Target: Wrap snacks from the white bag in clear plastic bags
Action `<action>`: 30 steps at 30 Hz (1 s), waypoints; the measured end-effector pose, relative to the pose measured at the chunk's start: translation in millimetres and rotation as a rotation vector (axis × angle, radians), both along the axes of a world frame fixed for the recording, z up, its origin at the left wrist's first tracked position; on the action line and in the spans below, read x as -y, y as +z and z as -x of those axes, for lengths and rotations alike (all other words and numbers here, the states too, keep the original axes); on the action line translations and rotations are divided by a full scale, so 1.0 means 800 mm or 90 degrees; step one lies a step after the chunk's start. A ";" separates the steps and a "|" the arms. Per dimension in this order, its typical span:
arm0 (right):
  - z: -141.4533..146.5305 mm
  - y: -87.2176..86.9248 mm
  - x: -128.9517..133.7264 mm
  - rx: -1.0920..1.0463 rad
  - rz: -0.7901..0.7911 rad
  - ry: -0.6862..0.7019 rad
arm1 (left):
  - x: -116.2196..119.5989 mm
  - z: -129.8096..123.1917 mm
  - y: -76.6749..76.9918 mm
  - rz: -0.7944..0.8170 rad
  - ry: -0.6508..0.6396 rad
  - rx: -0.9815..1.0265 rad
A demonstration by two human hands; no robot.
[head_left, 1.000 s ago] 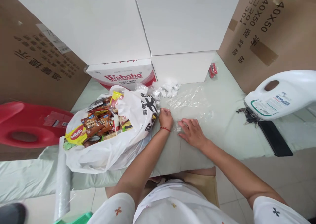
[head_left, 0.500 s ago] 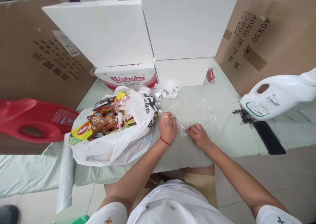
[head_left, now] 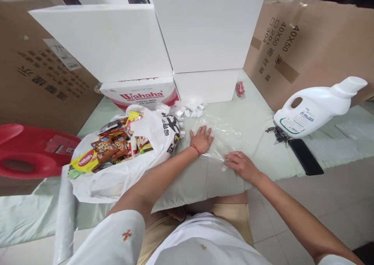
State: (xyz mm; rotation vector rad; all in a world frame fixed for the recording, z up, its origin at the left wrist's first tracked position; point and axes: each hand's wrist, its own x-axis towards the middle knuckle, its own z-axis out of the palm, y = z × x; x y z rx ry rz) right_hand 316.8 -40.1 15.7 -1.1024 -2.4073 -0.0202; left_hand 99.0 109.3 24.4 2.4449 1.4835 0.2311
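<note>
Two hands (head_left: 202, 140) (head_left: 240, 165) on crinkled, clear film (head_left: 223, 138).

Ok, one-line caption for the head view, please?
Left hand spread on clear plastic film, right hand at its near edge, beside a white plastic bag of packaged snacks.

"Wahaba"-looking logo plus "PURIFIED WATER" — white-red box (head_left: 140, 94). "nabati" — yellow snack packet (head_left: 85, 160). "40X50", "201", "304", 密封桶 — right carton (head_left: 318, 54). 温馨提示 — left carton (head_left: 37, 113). White jug (head_left: 309, 111): 衣物, rest too small.
</note>
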 end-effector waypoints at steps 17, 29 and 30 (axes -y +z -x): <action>0.006 0.032 -0.187 -0.257 0.477 -0.636 | 0.034 -0.002 -0.012 -0.012 0.299 -0.002; -0.012 0.050 -0.157 -0.187 0.289 -0.580 | 0.048 0.000 -0.003 0.038 0.262 0.066; 0.007 0.051 -0.144 -0.163 0.249 -0.517 | 0.048 -0.002 -0.004 0.034 0.274 0.079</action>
